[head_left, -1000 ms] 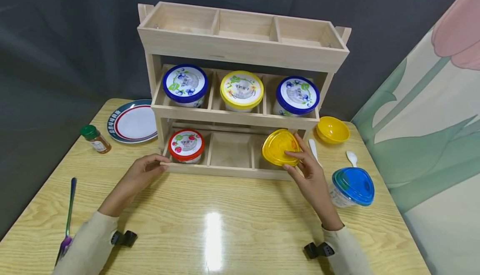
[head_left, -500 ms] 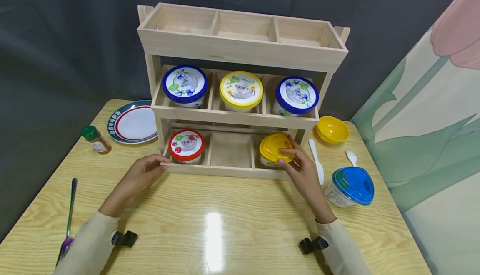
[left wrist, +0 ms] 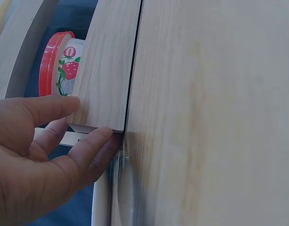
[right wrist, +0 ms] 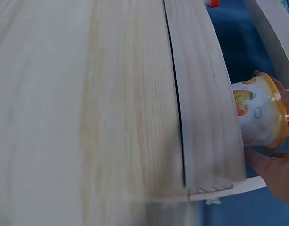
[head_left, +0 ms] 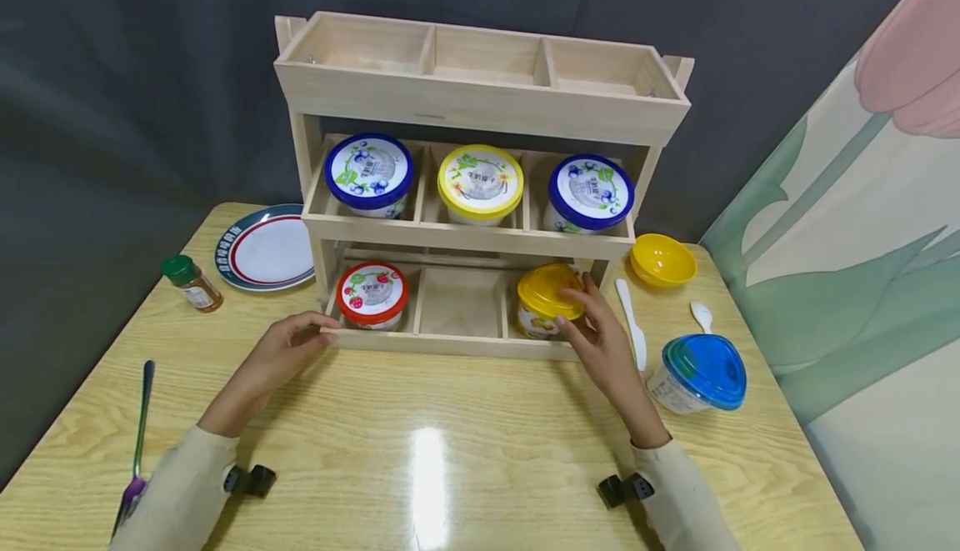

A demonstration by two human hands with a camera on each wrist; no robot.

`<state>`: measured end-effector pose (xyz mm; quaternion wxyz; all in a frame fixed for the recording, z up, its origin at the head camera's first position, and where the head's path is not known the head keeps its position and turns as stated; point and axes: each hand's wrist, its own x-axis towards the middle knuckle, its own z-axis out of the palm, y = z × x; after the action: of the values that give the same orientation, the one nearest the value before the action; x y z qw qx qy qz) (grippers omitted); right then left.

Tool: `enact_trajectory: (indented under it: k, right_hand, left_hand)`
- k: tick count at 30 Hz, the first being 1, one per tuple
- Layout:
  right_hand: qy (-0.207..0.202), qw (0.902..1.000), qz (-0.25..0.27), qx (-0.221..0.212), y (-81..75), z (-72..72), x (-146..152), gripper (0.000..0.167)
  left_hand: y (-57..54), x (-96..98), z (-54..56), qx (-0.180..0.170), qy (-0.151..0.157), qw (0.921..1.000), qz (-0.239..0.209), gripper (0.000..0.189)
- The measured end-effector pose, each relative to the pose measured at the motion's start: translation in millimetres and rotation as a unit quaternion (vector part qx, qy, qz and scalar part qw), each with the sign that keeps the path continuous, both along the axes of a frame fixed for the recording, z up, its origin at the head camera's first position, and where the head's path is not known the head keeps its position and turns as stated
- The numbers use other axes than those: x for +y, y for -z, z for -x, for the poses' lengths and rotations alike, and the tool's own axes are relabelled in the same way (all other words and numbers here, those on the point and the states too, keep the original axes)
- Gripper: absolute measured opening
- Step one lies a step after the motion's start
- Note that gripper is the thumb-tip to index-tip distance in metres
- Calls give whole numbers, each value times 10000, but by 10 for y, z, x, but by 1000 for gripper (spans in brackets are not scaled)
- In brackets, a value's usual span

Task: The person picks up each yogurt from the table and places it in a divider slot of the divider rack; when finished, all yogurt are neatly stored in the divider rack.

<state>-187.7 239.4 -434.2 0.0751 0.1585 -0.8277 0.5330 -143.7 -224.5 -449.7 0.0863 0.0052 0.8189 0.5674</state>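
Note:
In the bottom right compartment of a wooden shelf rack (head_left: 480, 105) sits a tub with a translucent yellow lid (head_left: 546, 291), printed with fruit. My right hand (head_left: 603, 343) holds this tub by its lid, fingers on top and thumb at the near rim. At the right wrist view's edge, part of the hand (right wrist: 278, 176) shows against the fruit-printed tub (right wrist: 255, 110). My left hand (head_left: 288, 347) pinches the rack's lower left front corner. Close by, a red-lidded strawberry tub (head_left: 372, 294) stands in the bottom left compartment. The left wrist view shows the fingers (left wrist: 94, 143) on the front board's end.
Two blue-lidded tubs (head_left: 369, 174) and a yellow-lidded one (head_left: 480, 184) fill the middle shelf. At left are a plate (head_left: 270, 247), spice jar (head_left: 192, 283) and fork (head_left: 140, 443). A yellow bowl (head_left: 663, 259), white knife (head_left: 632, 326), spoon (head_left: 701, 315) and blue-lidded cup (head_left: 697, 374) lie right.
My right hand has lowered the yellow-lidded tub into the bottom right compartment, moving slightly left. The tub went from tilted to nearly upright. My left hand stays at the rack's corner.

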Motion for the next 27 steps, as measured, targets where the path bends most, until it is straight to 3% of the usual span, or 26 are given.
enact_trajectory:
  k: [6,12,16,19,23,27]
  right_hand:
    - [472,9914,-932,791,-98,-282,66,48]
    - [594,9665,-1660,1866,-241,-665,97,47]
    - [734,9509,-1563,2567,-294,-848,203,33]
    - [1136,9414,-1264,2914,-292,-914,354,37]
    - [2158,9370,-829,2620,-256,-994,629,30]
    - [3231,9346,-389,1438,-207,-1086,855,43]
  left_hand:
    - [23,17,5,9,0,10000,-35,31]
    - [-8,11,-9,-20,10,10000,33,31]
    - [-26,5,-11,-107,40,9999,107,32]
    - [-35,-16,-16,-150,46,9998,95,34]
    - [-31,-20,-13,-104,49,9999,68,35]
    - [-23,-6,-3,-16,65,9999,92,33]
